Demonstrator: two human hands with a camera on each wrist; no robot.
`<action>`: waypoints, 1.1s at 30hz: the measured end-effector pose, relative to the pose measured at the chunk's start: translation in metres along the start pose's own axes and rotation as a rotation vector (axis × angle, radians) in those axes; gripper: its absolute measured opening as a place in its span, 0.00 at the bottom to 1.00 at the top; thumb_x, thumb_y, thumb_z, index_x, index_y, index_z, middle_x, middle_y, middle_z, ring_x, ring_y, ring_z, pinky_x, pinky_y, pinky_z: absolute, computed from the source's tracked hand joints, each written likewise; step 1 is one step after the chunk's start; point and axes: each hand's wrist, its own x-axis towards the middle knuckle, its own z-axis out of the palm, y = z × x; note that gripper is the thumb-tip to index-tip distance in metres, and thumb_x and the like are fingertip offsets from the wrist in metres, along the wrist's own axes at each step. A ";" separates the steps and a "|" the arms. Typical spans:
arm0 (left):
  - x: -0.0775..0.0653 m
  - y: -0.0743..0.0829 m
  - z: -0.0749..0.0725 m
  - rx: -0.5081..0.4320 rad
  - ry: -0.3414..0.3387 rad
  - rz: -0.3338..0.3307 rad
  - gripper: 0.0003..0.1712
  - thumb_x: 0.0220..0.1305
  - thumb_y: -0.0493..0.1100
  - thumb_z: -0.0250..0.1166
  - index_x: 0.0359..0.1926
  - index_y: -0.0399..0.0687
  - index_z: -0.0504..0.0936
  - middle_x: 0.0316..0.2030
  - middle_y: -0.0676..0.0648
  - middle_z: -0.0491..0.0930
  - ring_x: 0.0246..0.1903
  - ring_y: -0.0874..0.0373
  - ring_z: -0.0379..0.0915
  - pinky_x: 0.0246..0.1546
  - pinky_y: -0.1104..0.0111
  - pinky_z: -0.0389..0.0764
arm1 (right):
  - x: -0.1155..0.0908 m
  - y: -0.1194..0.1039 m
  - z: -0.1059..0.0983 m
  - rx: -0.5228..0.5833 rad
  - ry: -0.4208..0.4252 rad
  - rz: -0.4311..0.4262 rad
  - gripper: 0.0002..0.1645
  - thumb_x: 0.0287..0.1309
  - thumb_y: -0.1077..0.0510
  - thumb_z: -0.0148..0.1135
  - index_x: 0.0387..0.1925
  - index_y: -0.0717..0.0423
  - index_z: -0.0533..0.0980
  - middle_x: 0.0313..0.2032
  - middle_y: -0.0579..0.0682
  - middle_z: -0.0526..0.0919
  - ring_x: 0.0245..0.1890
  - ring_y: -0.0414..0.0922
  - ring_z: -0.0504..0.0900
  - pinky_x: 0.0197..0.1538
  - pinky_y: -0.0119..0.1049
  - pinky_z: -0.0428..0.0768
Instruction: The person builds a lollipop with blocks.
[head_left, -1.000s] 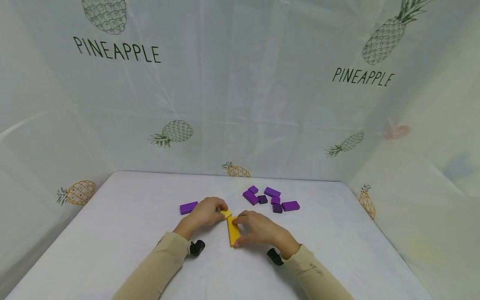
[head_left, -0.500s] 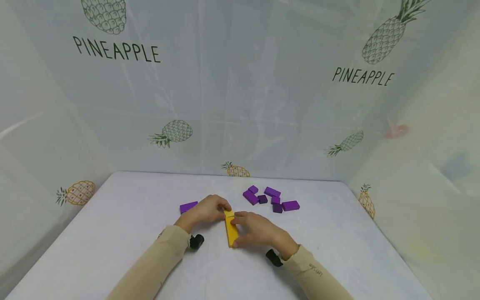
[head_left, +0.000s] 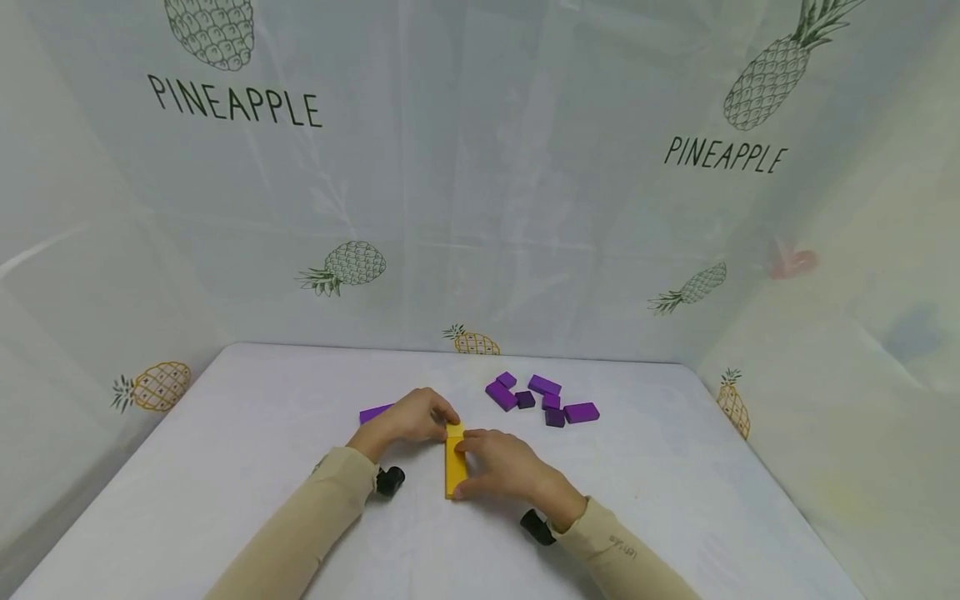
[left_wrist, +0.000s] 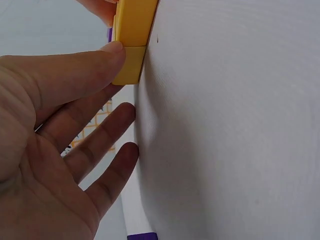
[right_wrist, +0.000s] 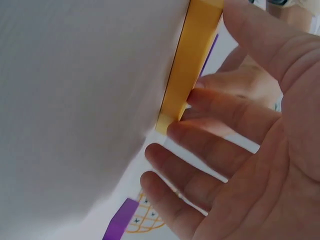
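While both hands bend over the middle of the desk [head_left: 187,492], the long yellow block [head_left: 454,471] lies flat between them, its length running away from the person, and the small yellow block [head_left: 454,431] sits end to end against its far end, with only a thin seam showing in the left wrist view. The left hand [head_left: 408,416] has the small block in a narrow grip, thumb on one side and a finger behind, while its other fingers spread loosely beside it. The right hand [head_left: 506,467] keeps a wider grip on the long block, its thumb near the close end and its forefinger farther up, with the remaining fingers fanned out toward the seam. Just beyond the left hand, and partly hidden by it, is a purple block [head_left: 374,413]. Farther back, to the right of the yellow pair, lies a loose cluster of seven purple pieces [head_left: 551,401], three long and four small, some touching. Each wrist carries a small black device [head_left: 390,482] at the cuff of a beige sleeve [head_left: 300,525]. Behind the desk hangs a pale cloth [head_left: 480,183] printed with pineapples and the word PINEAPPLE.
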 end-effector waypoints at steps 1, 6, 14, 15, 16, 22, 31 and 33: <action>0.000 -0.001 0.000 -0.005 0.000 0.002 0.15 0.52 0.33 0.71 0.41 0.52 0.87 0.38 0.57 0.84 0.43 0.57 0.73 0.52 0.59 0.75 | 0.000 -0.002 0.000 -0.007 0.002 0.007 0.42 0.44 0.30 0.68 0.56 0.50 0.77 0.60 0.49 0.75 0.59 0.49 0.73 0.60 0.47 0.72; -0.002 -0.006 -0.001 -0.020 -0.008 0.010 0.15 0.50 0.33 0.72 0.40 0.54 0.87 0.37 0.59 0.84 0.44 0.58 0.73 0.53 0.59 0.74 | -0.001 -0.009 0.002 -0.040 0.026 0.000 0.41 0.44 0.30 0.68 0.54 0.50 0.78 0.58 0.51 0.76 0.58 0.50 0.74 0.58 0.47 0.73; -0.001 -0.008 -0.001 -0.048 -0.022 0.013 0.15 0.51 0.33 0.72 0.40 0.54 0.87 0.38 0.59 0.83 0.44 0.57 0.72 0.54 0.56 0.73 | -0.003 -0.001 -0.001 -0.081 0.022 -0.057 0.49 0.43 0.25 0.64 0.60 0.51 0.73 0.64 0.50 0.71 0.62 0.49 0.70 0.62 0.47 0.70; -0.001 -0.008 -0.001 -0.049 -0.023 0.012 0.15 0.51 0.33 0.72 0.40 0.54 0.87 0.38 0.59 0.83 0.44 0.57 0.72 0.54 0.56 0.73 | -0.004 0.001 -0.002 -0.082 0.018 -0.067 0.50 0.42 0.25 0.64 0.61 0.51 0.73 0.64 0.50 0.70 0.63 0.48 0.69 0.63 0.47 0.69; -0.001 -0.009 -0.002 -0.049 -0.024 0.007 0.15 0.51 0.33 0.72 0.41 0.54 0.87 0.38 0.59 0.83 0.44 0.58 0.72 0.54 0.56 0.73 | -0.004 0.002 -0.003 -0.081 0.015 -0.075 0.50 0.42 0.25 0.65 0.61 0.50 0.72 0.65 0.50 0.69 0.64 0.49 0.68 0.63 0.47 0.68; -0.001 -0.007 -0.003 -0.063 -0.026 -0.018 0.16 0.51 0.33 0.71 0.41 0.54 0.86 0.37 0.58 0.83 0.43 0.58 0.72 0.54 0.56 0.73 | -0.003 0.006 -0.004 -0.093 -0.013 -0.076 0.55 0.40 0.25 0.66 0.65 0.50 0.68 0.67 0.48 0.66 0.66 0.48 0.66 0.65 0.46 0.65; -0.003 -0.004 -0.005 -0.075 -0.039 -0.014 0.16 0.51 0.32 0.71 0.41 0.51 0.86 0.37 0.57 0.83 0.42 0.57 0.73 0.53 0.56 0.74 | -0.001 0.007 -0.002 -0.119 -0.006 -0.077 0.57 0.39 0.23 0.64 0.66 0.53 0.68 0.66 0.47 0.68 0.66 0.47 0.66 0.65 0.45 0.66; -0.003 -0.003 -0.004 -0.078 -0.039 -0.020 0.16 0.51 0.32 0.71 0.41 0.51 0.86 0.37 0.56 0.83 0.42 0.57 0.73 0.53 0.56 0.74 | -0.001 0.007 -0.001 -0.123 0.001 -0.087 0.57 0.40 0.23 0.64 0.65 0.52 0.68 0.66 0.47 0.68 0.66 0.47 0.66 0.66 0.45 0.65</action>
